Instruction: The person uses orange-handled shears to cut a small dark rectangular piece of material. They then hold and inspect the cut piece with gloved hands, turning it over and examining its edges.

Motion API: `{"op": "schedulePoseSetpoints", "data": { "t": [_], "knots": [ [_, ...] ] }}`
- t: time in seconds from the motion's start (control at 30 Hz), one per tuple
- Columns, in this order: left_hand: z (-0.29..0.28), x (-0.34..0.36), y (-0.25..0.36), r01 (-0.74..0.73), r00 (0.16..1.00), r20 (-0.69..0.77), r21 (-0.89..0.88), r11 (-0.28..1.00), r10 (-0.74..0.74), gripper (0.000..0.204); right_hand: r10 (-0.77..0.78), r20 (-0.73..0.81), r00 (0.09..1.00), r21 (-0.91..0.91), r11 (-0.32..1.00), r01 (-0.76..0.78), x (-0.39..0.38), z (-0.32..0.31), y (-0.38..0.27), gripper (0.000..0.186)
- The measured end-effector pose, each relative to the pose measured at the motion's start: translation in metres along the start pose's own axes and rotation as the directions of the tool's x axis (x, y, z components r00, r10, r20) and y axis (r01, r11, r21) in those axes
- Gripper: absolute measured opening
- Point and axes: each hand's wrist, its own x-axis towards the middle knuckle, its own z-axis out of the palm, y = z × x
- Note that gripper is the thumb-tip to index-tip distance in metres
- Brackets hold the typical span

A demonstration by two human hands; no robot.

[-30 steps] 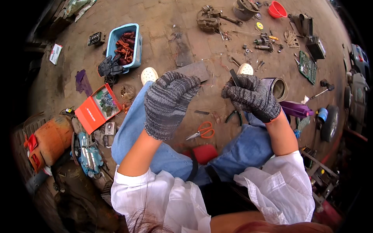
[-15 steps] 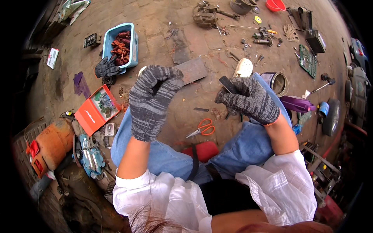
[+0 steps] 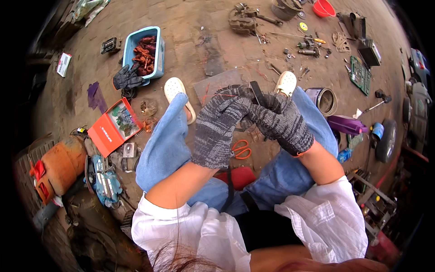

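My right hand [image 3: 284, 121], in a grey-black knitted glove, pinches a short dark flat strip [image 3: 257, 93] that stands up between the hands. My left hand [image 3: 222, 124], gloved alike, is curled against the right one beside the strip; its fingertips are partly hidden, and whatever they hold cannot be made out. A thin reddish wire [image 3: 223, 94] shows along the top of the left glove. Beyond the hands a flat grey plate [image 3: 204, 87] lies on the ground. Below them are scissors with orange handles [image 3: 241, 156], their blades hidden by the left glove.
A blue bin [image 3: 159, 56] of reddish-brown wire coils stands at the far left, gloves at its corner. Nearer is an open red box [image 3: 107, 139] of small parts. To the right lie a metal can [image 3: 322, 100], a purple container [image 3: 346, 124] and a green tool case [image 3: 359, 75].
My left hand has moved right and down, meeting my right hand at the strip. The right hand has shifted slightly left, and the strip is more upright. The scissor blades are now covered.
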Motion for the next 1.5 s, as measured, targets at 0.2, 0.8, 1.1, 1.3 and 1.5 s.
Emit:
{"op": "schedulePoseSetpoints", "data": {
  "t": [0.2,0.8,1.1,1.3,1.5],
  "knots": [
    [-0.001,0.006,0.006,-0.028,0.992,-0.127,-0.003,1.0,0.028,0.023,-0.306,-0.355,0.884,-0.082,0.951,0.297,0.006,-0.011,-0.011,0.03],
    [0.005,0.001,0.012,-0.18,0.943,0.302,0.108,0.978,0.14,0.019,-0.163,-0.11,0.981,-0.127,0.981,0.149,0.012,-0.013,-0.028,0.02],
    [0.007,0.002,0.033,0.453,0.89,0.217,-0.32,0.832,-0.401,0.019,-0.261,-0.333,0.906,-0.135,0.964,0.228,0.02,-0.019,-0.03,0.015],
    [0.008,0.015,0.034,0.36,0.926,0.023,-0.353,0.864,-0.376,0.021,-0.303,-0.41,0.86,0.007,0.942,0.335,0.029,-0.014,-0.036,0.02],
    [-0.002,0.031,0.044,0.104,0.952,-0.237,-0.352,0.93,-0.196,0.019,-0.769,-0.304,0.562,-0.43,0.637,0.639,0.028,-0.015,-0.019,0.025]
  ]
}}
